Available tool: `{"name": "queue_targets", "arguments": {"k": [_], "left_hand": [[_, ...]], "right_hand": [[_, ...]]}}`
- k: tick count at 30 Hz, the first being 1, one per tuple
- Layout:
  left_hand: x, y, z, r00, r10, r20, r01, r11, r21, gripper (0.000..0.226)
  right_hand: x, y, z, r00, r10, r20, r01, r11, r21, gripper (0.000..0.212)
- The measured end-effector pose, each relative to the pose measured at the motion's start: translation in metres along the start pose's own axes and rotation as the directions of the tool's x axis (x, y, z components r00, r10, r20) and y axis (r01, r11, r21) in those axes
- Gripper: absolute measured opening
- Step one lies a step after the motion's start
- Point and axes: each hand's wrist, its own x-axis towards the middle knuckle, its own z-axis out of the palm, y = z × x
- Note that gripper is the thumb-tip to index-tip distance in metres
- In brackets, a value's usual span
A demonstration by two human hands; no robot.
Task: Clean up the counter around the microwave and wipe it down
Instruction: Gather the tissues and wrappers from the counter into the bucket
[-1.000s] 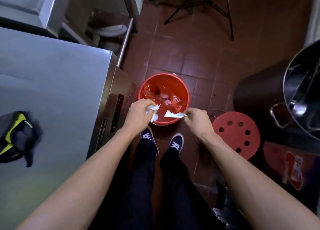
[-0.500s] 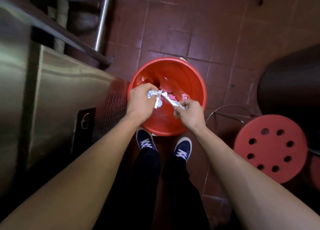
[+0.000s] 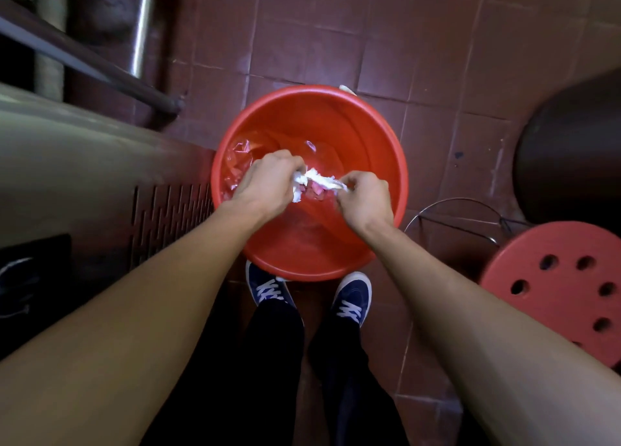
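Hands (image 3: 265,180) lower in bucket (image 3: 336,120), paper (image 3: 319,181) stretched.

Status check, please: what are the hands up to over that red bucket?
Left hand and right hand both gripping white crumpled paper. Paper held over red bucket, not yet dropped. Nothing blocking the bucket.

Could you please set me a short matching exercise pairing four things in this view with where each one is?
Things:
1. red bucket
2. white paper scrap
3. red stool
4. blue shoes

Places:
A. right edge of view
B. stretched between left hand and right hand
C. just below the bucket
D. floor, centre of view

Pairs: 1-D, 2-B, 3-A, 4-C
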Motion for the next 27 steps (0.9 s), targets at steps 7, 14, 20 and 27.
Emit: {"name": "queue_targets", "arguments": {"k": [7,14,20,27], "left_hand": [[-0.007,-0.016,0.007,0.979,-0.19,0.075,0.181,0.977,0.109,0.04],[-0.013,-0.012,0.008,0.982,-0.187,0.039,0.186,0.982,0.018,0.04],[-0.026,-0.007,0.005,0.979,-0.161,0.126,0.15,0.984,0.095,0.043],[-0.054,0.009,-0.018,0.985,-0.077,0.156,0.02,0.942,0.336,0.035]], "right_hand": [[0.011,0.006,0.002,0.983,-0.179,-0.032,0.169,0.963,-0.208,0.025],[0.013,0.006,0.008,0.967,-0.211,0.141,0.242,0.931,-0.272,0.028],[0.002,0.003,0.003,0.949,-0.175,0.262,0.261,0.903,-0.342,0.036],[-0.026,-0.008,-0.022,0.929,-0.194,0.316,0.318,0.855,-0.41,0.037]]}}
